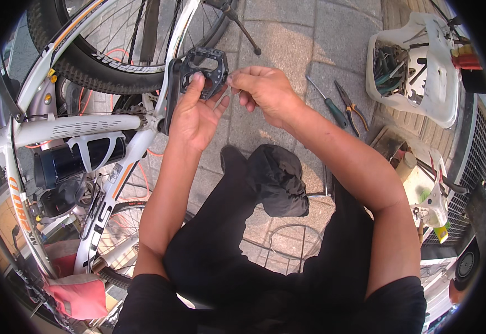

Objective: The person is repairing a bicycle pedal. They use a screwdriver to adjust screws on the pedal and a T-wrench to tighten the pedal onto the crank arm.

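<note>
A black bicycle pedal (216, 56) sits at the end of the dark crank arm (171, 94) on a white bicycle frame (70, 127). My left hand (194, 114) grips the pedal from below, its thumb pressed on the near side of the body. At the pedal's right edge, my right hand (262, 92) has thumb and forefinger pinched together. Whatever lies between those fingertips is too small or hidden to make out.
On the paving to the right lie a green-handled screwdriver (336, 113) and orange-handled pliers (352, 109). Beyond them stands a cut white plastic container (415, 103) of tools. Black cloth (279, 181) lies between my legs; a kickstand (245, 30) sticks out ahead.
</note>
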Available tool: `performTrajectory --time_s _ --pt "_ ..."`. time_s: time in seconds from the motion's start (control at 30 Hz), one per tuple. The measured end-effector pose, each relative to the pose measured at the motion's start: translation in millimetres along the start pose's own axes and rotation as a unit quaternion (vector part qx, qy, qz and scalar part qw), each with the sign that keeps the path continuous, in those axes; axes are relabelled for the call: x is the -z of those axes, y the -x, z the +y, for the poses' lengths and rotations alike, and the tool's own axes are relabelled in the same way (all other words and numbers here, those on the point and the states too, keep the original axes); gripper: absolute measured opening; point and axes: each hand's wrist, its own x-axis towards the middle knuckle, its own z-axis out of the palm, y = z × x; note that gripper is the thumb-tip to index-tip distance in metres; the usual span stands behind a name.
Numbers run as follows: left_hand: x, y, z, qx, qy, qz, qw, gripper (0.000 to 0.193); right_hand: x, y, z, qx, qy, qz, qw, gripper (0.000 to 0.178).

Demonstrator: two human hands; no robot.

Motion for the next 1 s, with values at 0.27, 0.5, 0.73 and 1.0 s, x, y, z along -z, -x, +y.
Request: performTrajectory --time_s 0.27,0.5,0.73,1.0 --pt "-2.2 1.3 -0.2 0.002 0.000 -0.007 1.000 0.028 -3.7 -0.5 -1.9 -0.011 -0.005 -0.001 1.000 0.018" --pt "2.8 -1.1 -1.3 0.000 0.000 -0.013 1.000 0.026 -9.9 0.2 0.9 -0.025 -0.043 0.021 0.999 0.017" --pt "-0.7 2.1 0.5 0.000 -0.001 -0.002 1.000 0.025 -18.9 -1.1 12.2 0.053 0.019 0.055 0.997 0.014" --pt "-5.5 4.2 0.9 0.002 0.010 -0.004 1.000 0.024 12.7 -20.5 9.7 0.560 0.427 0.028 0.709 0.017"
